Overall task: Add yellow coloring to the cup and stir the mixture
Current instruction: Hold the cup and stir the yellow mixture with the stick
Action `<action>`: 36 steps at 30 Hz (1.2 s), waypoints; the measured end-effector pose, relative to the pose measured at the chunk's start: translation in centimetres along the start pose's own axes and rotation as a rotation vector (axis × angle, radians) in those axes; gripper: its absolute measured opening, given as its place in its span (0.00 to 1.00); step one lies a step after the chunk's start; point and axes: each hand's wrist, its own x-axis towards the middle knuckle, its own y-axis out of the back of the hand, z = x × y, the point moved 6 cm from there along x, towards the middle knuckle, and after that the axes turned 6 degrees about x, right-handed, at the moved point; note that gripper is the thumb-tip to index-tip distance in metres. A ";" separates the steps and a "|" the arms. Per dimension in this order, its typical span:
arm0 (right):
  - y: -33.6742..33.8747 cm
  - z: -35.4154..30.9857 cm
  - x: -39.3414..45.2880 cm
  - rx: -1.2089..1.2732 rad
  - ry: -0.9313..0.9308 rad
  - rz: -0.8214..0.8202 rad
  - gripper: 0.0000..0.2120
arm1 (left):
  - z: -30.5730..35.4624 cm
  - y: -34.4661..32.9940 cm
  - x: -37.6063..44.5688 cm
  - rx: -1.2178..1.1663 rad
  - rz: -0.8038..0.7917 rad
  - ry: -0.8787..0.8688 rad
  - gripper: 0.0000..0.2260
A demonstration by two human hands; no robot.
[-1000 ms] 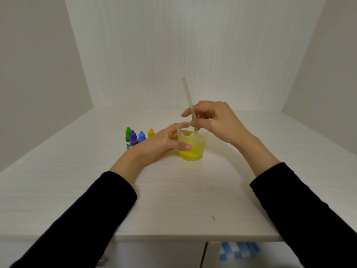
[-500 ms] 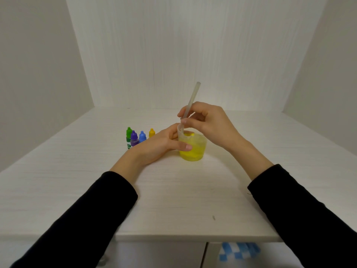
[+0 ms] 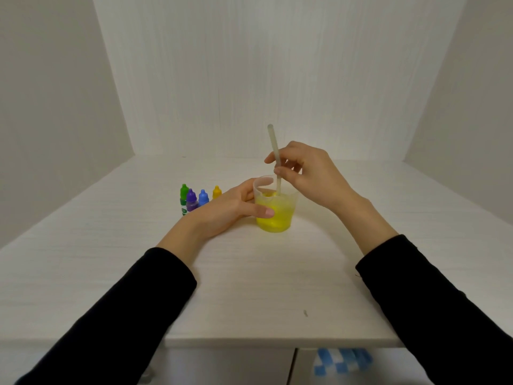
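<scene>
The clear plastic cup [image 3: 276,207] stands on the white table [image 3: 249,287], a little beyond the middle, and the liquid in it is a bright, even yellow that fills it to about two thirds. Near the surface a denser yellow patch shows against the far wall of the cup. A pale, translucent stirring stick [image 3: 274,157] stands in the cup, its lower end in the yellow mixture and its top leaning slightly away to the left.

The right hand [image 3: 311,176] pinches the stick between thumb and fingertips just above the rim. The left hand [image 3: 222,209] grips the cup from its left side — thumb across the near wall, fingers curled round behind.

Just left of that hand, four small dropper bottles stand close together in a short row: a green one [image 3: 183,196], a purple one [image 3: 191,200], a blue one [image 3: 203,197] and a yellow one [image 3: 216,192], the yellow one nearest the cup. All are upright with their caps on. Both arms wear black sleeves [image 3: 125,315].
</scene>
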 end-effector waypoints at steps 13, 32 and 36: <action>0.6 -0.6 -0.5 0.121 -0.049 -0.082 0.11 | 0.1 -0.1 0.0 0.012 -0.011 -0.006 0.36; -1.7 -1.0 -0.5 0.301 -0.057 -0.037 0.06 | 0.9 -0.6 -0.5 0.030 -0.021 -0.043 0.32; -1.8 -0.9 -0.3 0.297 -0.056 0.016 0.07 | 1.0 -0.6 -0.5 0.029 -0.011 -0.033 0.33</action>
